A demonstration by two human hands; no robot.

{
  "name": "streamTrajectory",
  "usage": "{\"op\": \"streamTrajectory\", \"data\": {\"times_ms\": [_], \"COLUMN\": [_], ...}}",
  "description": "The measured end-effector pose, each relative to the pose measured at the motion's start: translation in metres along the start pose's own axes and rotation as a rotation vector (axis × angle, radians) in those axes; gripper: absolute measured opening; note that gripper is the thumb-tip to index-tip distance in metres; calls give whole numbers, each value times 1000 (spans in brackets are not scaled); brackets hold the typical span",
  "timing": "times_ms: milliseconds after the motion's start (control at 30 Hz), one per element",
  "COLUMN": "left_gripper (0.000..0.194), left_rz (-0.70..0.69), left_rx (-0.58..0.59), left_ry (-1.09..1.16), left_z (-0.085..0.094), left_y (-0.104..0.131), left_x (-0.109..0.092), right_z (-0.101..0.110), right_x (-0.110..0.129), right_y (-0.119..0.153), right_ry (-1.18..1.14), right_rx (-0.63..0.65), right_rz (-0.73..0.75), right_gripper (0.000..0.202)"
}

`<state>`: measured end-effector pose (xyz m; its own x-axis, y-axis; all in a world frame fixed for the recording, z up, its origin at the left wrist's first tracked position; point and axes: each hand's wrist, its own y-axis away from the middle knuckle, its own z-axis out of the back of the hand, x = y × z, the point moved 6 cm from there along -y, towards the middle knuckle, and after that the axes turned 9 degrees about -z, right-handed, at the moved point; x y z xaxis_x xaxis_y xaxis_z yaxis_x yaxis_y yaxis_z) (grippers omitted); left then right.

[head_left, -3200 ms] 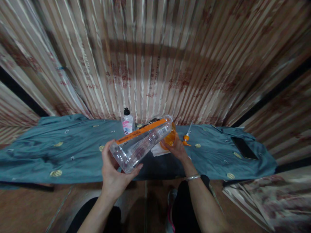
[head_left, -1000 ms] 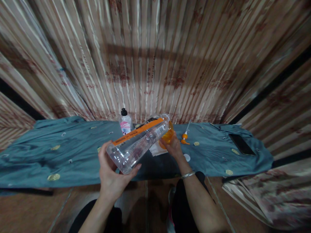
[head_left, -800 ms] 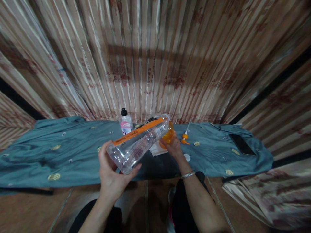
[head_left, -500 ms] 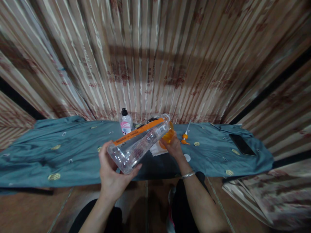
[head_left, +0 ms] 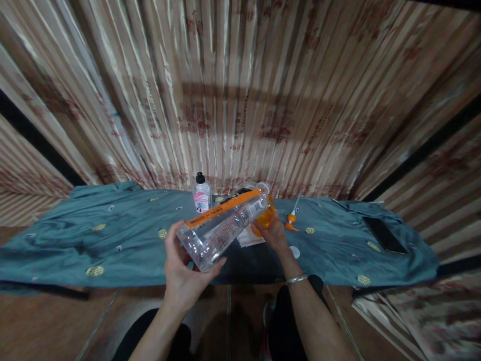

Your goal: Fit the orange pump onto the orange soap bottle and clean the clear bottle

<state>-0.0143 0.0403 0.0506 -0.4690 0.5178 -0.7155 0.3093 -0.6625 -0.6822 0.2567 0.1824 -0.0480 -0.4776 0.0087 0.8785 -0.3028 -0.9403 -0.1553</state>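
Note:
My left hand (head_left: 188,276) is wrapped round the base of a large clear plastic bottle (head_left: 225,223) with an orange label stripe. The bottle is tilted, its open neck pointing up and to the right. My right hand (head_left: 274,231) grips an amber-orange container (head_left: 267,214) beside that neck. Its shape is mostly hidden by the bottle and my fingers, and I cannot tell whether the two touch. An orange pump head (head_left: 291,219) with a pale tube lies just right of my right hand. White paper (head_left: 250,237) shows below the bottle.
A clear bottle with a black cap and pink label (head_left: 202,194) stands at the back. A white disc (head_left: 294,251) and a dark phone (head_left: 384,234) lie on the teal cloth (head_left: 131,235). A pleated curtain (head_left: 240,100) hangs close behind the table.
The whole view has shifted slightly, so everything appears a little further right and mostly lower. Both hands keep the same hold, and the clear bottle stays tilted much the same.

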Motion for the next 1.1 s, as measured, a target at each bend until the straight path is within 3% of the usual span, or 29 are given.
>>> {"op": "streamTrajectory", "data": {"times_ms": [367,667,833,1100], "left_gripper": [92,90,92,88], "left_rz": [50,132,165,193], "left_rx": [53,-4,23,-70], "left_ry": [-1,111,109,134], "left_z": [-1,-5,-5,-8], "left_y": [5,9,13,17], "left_x": [6,11,14,5], "right_z": [-3,-3,-3,-2], "right_x": [-8,-8,-7,-8], "right_y": [0,0,1,1], "right_ry": [-26,-61,-80,-55], "right_rx": [7,-31,-16,-7], "right_rz": [-9,72,56,30], "right_gripper": [69,67,63,65]}}
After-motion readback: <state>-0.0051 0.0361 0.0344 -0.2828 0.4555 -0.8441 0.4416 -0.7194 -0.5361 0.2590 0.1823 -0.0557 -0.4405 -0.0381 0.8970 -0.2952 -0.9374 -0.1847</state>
